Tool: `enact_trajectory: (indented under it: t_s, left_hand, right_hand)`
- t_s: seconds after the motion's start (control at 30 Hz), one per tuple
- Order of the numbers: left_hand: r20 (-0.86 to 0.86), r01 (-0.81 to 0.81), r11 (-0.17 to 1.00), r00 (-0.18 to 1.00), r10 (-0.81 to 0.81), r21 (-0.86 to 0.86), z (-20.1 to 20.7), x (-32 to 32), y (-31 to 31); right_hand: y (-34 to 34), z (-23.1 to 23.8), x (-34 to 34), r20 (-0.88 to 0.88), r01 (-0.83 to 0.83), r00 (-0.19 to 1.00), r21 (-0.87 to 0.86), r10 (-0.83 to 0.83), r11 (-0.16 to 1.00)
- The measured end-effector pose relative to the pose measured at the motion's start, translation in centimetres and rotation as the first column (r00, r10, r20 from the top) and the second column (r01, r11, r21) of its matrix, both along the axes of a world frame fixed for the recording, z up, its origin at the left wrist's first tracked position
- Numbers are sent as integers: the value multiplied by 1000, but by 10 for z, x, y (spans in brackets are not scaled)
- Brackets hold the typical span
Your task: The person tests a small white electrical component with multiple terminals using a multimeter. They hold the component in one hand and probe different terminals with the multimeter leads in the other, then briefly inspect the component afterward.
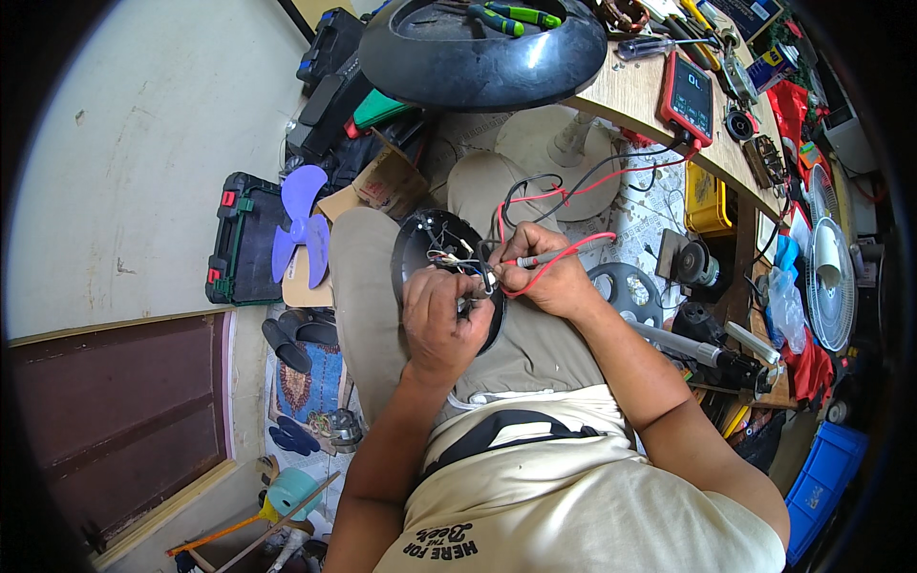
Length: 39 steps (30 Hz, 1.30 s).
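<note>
Sitting at left, a black case (239, 241) and, beside it, a purple fan blade (303, 231) | black round housing (408, 252) on my lap (368, 286), its wires (460, 258) exposed | my left hand (441, 310) pinched on the wires | my right hand (543, 274) clamped around a test probe (552, 257), its tip hidden | red multimeter (688, 98) on the table (626, 94)

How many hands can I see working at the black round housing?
2. The left hand is over the black round housing, fingertips by its wires; the right hand is just to its right, holding a test probe. Some fingertips are hidden.
</note>
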<state>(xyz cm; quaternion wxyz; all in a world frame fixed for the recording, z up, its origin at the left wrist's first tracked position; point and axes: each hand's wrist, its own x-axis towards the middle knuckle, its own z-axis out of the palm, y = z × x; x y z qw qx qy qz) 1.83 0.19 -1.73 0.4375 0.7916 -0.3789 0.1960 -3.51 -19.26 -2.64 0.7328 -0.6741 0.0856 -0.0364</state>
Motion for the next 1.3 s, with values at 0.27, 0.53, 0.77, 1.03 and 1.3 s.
enact_trajectory:
  t_s: [0.27, 0.53, 0.77, 1.03, 1.3]
  left_hand:
    - [-18, 11, 1000, 1000, -11, -11, -1, 0, -1]
    - [7, 1, 1000, 1000, -1, -8, -3, 1, -1]
    - [-10, -13, 1000, 1000, 13, -2, -3, 0, 0]
    - [-79, -17, 1000, 997, 16, -15, -5, -1, 2]
    - [-492, -142, 945, 870, -24, -296, -11, -6, 10]
  right_hand:
    - [0, -2, 0, -3, -4, 1000, -16, 4, 1000]
    - [0, -1, 1, 2, 0, 1000, -7, 0, 1000]
    - [0, 1, 0, -24, -4, 1000, -21, 4, 1000]
    - [0, -2, 0, 2, -4, 1000, -4, 4, 1000]
    - [0, -5, 0, -10, 8, 1000, 43, -7, 999]
